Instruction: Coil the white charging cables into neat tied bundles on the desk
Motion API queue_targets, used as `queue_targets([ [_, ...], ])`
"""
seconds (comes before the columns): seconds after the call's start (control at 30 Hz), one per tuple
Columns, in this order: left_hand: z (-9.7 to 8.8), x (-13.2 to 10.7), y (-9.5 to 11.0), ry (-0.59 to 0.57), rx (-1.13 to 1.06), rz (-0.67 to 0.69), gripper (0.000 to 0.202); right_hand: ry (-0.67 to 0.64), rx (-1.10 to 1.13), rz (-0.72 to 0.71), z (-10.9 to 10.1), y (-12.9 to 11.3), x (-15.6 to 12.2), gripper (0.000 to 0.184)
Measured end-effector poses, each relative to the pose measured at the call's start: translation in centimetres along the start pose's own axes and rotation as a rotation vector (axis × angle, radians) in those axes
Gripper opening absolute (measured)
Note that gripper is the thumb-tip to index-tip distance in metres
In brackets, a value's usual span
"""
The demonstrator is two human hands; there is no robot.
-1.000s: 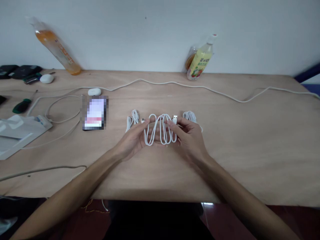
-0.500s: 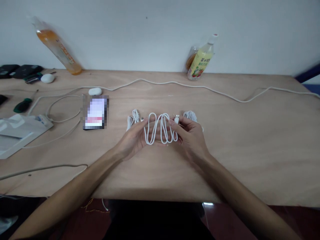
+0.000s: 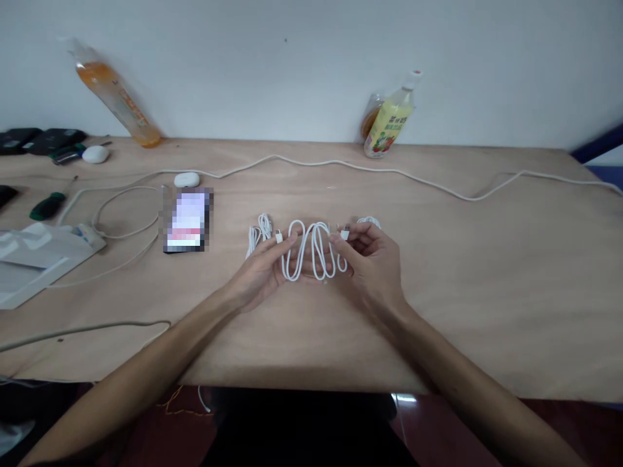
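Left hand [image 3: 260,271], right hand [image 3: 374,263] pinch white cable [image 3: 315,253] right of phone [image 3: 188,220]; likely gathering loops; next needs even grip.

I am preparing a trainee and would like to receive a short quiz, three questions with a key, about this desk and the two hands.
1. What do the left hand and right hand hold between them: (a) a screwdriver, (b) a looped white cable, (c) a cup?
2. True or false: the phone lies to the left of both hands.
3. Fill in: the bottle on the left has contents that look ____ in colour.
Key: 1 b; 2 true; 3 orange.
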State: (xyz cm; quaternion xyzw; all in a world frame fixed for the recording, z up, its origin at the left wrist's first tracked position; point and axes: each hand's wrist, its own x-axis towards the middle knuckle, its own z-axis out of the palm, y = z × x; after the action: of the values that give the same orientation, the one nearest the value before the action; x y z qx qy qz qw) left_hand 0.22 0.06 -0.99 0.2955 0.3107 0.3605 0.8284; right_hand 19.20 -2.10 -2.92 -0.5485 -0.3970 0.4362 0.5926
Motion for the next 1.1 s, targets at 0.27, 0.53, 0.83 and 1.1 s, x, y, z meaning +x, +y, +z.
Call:
queue_targets([
  [0.27, -0.16, 0.02, 0.1, -0.019, -0.043, -0.027, 0.042, 0.004, -0.045, -0.067, -0.03, 0.22, -0.08, 0.035],
  [0.53, -0.68, 0.29, 0.15, -0.064, -0.061, 0.002, 0.047, -0.06, 0.131, 0.144, 0.06, -0.24, 0.12, 0.039],
  [0.83, -0.44, 0.16, 0.31, -0.04, -0.055, 0.008, 0.053, -0.084, 0.166, 0.162, 0.01, -0.4, 0.15, 0.036],
  [1.1, 0.27, -0.33, 0.28, -0.019, 0.024, 0.039, 0.051, -0.062, 0.051, 0.039, -0.14, -0.32, 0.14, 0.028],
])
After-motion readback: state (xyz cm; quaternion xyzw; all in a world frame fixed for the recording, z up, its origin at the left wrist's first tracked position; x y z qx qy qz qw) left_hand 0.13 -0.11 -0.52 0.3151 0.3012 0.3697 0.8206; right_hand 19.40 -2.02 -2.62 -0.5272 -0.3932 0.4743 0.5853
